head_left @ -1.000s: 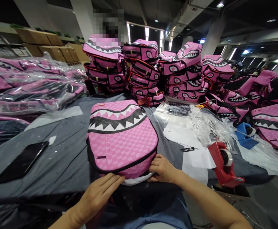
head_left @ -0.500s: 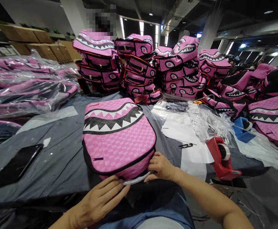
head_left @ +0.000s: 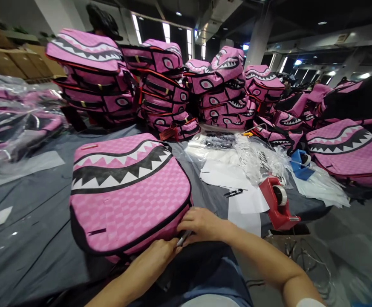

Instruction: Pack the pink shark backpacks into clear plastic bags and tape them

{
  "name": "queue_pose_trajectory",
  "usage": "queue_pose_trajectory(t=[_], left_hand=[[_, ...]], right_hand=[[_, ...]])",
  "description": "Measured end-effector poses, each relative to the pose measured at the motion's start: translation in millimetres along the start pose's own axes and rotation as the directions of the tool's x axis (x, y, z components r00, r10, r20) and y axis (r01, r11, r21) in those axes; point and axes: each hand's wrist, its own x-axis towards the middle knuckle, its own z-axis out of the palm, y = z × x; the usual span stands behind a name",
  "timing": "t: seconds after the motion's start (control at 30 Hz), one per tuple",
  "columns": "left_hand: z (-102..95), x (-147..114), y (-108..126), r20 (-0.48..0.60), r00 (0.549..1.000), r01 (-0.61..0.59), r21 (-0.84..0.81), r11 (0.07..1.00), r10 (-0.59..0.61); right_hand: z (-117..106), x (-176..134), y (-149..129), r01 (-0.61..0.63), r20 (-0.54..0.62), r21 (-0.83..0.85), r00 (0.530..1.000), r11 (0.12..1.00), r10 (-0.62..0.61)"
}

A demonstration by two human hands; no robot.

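Note:
A pink checkered backpack [head_left: 141,192] with a black and white shark-mouth print lies front side up on the grey-covered table before me. At its near right corner, my right hand [head_left: 200,224] has its fingers bent and pinched on a whitish, plastic-looking strip [head_left: 183,238]. My left hand [head_left: 162,253] meets it from the left, fingers closed at the strip's lower end. Both hands are close together against the backpack's near side. The fingertips and most of the strip are hidden.
Stacks of similar pink backpacks [head_left: 163,91] line the far side. Plastic-wrapped ones [head_left: 16,123] lie left. To the right are white papers [head_left: 220,175], black thread snips [head_left: 233,193], a red tape dispenser [head_left: 277,204], a blue one [head_left: 301,165] and clear bags [head_left: 324,187].
My left hand has moved right along the backpack's near edge to my right hand, and its fingers have closed. Less of the whitish strip shows. The view has shifted right.

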Motion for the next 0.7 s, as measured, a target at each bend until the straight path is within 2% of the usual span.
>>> queue_pose_trajectory(t=[0.07, 0.13, 0.2, 0.27, 0.37, 0.43, 0.5, 0.57, 0.7], left_hand=[[2.6, -1.8, -1.7, -0.018, 1.000, -0.005, -0.043, 0.999, 0.004], [4.1, -3.0, -2.0, -0.015, 1.000, 0.016, -0.085, 0.996, -0.017], [4.7, -4.0, -1.9, 0.019, 0.998, 0.061, -0.096, 0.994, -0.060], [3.4, -3.8, -0.3, 0.037, 0.994, 0.102, -0.078, 0.992, -0.099], [-4.0, 1.5, 6.7, 0.001, 0.996, 0.090, -0.089, 0.992, -0.090], [-11.4, 9.1, 13.0, -0.011, 0.994, 0.104, -0.195, 0.975, -0.108], [-17.7, 17.4, 18.5, 0.031, 0.987, 0.160, -0.330, 0.930, -0.158], [-20.3, 22.9, 22.5, 0.120, 0.973, 0.228, -0.419, 0.879, -0.196], [-15.2, 19.7, 27.4, 0.209, 0.962, 0.261, -0.504, 0.824, -0.177]], right_hand=[[-20.0, 3.2, 3.6, 0.044, 0.032, 0.023, 0.998, 0.999, -0.045], [-27.7, 6.4, 6.8, 0.128, 0.108, -0.015, 0.986, 0.992, -0.126], [-22.5, 8.5, 8.8, 0.200, 0.186, -0.078, 0.965, 0.977, -0.183], [-9.4, 8.7, 9.6, 0.222, 0.197, -0.143, 0.962, 0.965, -0.192], [11.8, 5.6, 8.8, 0.210, 0.095, -0.210, 0.976, 0.955, -0.194], [22.0, 2.3, 8.3, 0.179, -0.001, -0.231, 0.983, 0.956, -0.184], [29.0, -0.5, 8.8, 0.129, -0.095, -0.241, 0.983, 0.962, -0.155], [34.6, -1.6, 9.8, 0.082, -0.160, -0.231, 0.980, 0.969, -0.121], [41.0, 1.1, 3.5, -0.013, -0.172, -0.155, 0.985, 0.988, -0.014]])
